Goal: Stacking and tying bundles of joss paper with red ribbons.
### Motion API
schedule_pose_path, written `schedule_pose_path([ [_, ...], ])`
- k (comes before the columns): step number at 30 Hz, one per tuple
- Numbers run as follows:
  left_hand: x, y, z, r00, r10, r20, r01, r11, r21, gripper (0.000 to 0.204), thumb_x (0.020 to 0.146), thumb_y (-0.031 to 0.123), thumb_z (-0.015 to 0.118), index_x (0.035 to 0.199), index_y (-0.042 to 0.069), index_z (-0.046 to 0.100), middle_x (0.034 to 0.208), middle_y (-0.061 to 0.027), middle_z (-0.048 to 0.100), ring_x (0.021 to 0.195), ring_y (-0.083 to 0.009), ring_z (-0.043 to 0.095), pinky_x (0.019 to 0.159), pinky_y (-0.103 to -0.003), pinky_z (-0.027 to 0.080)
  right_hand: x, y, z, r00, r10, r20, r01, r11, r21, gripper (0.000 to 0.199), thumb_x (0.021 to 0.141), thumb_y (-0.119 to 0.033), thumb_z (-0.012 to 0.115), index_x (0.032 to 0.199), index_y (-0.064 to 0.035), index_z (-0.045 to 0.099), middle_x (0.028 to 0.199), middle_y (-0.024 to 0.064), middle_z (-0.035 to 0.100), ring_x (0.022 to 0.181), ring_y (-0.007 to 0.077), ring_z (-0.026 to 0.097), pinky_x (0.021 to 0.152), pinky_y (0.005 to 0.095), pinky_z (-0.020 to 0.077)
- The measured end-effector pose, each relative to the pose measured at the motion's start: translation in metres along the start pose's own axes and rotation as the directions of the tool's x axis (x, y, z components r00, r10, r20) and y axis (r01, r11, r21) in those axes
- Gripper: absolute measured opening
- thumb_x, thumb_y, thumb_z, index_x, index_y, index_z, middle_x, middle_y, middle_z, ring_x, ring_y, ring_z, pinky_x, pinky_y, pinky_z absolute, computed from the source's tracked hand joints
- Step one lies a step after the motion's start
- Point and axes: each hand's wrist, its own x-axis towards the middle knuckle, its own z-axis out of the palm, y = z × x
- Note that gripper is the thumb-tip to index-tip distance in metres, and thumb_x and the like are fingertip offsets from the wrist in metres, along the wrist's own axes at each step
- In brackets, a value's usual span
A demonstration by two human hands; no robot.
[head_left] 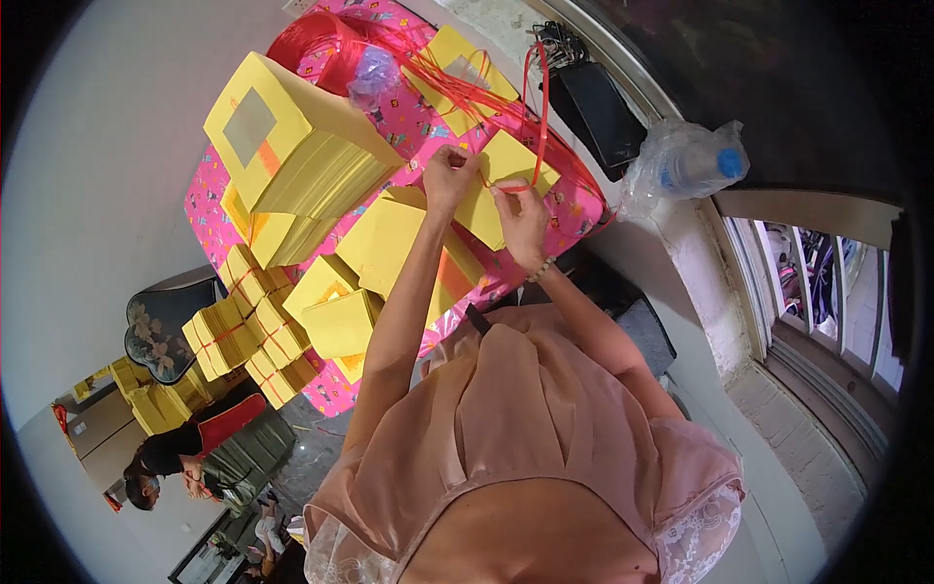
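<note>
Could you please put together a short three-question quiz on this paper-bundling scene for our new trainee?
1. True or false: both the left hand and the right hand are at the red string over a yellow paper bundle.
2. What colour is the patterned table cover?
A. blue
B. pink
C. green
3. Fill in: the tied bundles at the person's left are bound with ____ string.

Key
1. True
2. B
3. red
</note>
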Motion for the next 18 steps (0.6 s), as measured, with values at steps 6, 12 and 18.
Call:
schedule_pose_path([
  [6,-0.004,0.005,-0.004,0.977,-0.194,0.087,0.212,0.920,-0.330,0.053,0.080,0.020,0.080,0.119,-0.006,0.055,0.085,-0.0044,0.065,0.076,-0.0096,0.061,0.065,-0.022,0.048,-0.002,0.005,0.002,0.998,-0.063,-0.005,0.062,0.996,-0.066,0.012,0.087,-0.016,0.069,0.093,-0.0082,0.062,0.080,0.0100,0.061,0.076,0.0296,0.060,0.067,0.0406,0.0458],
  [12,-0.004,-0.007,-0.008,0.978,-0.100,0.184,0.158,0.931,-0.330,0.028,0.082,0.017,0.079,0.101,-0.001,0.070,0.084,-0.0022,0.068,0.073,-0.0078,0.059,0.065,-0.022,0.048,-0.002,-0.001,0.002,0.999,-0.035,0.013,0.036,0.995,-0.092,0.013,0.088,-0.016,0.068,0.094,-0.0067,0.061,0.081,0.0119,0.061,0.078,0.0327,0.058,0.069,0.0429,0.0451],
  [18,-0.005,-0.024,0.001,0.999,-0.015,-0.034,0.007,0.976,-0.218,0.018,0.079,0.016,0.080,0.086,0.000,0.075,0.072,-0.0011,0.069,0.063,-0.0058,0.056,0.060,-0.023,0.048,-0.010,-0.001,0.002,0.997,-0.065,-0.035,0.066,0.998,0.020,0.011,0.091,-0.013,0.065,0.096,-0.0044,0.061,0.086,0.0105,0.064,0.079,0.0259,0.062,0.069,0.0371,0.0472],
])
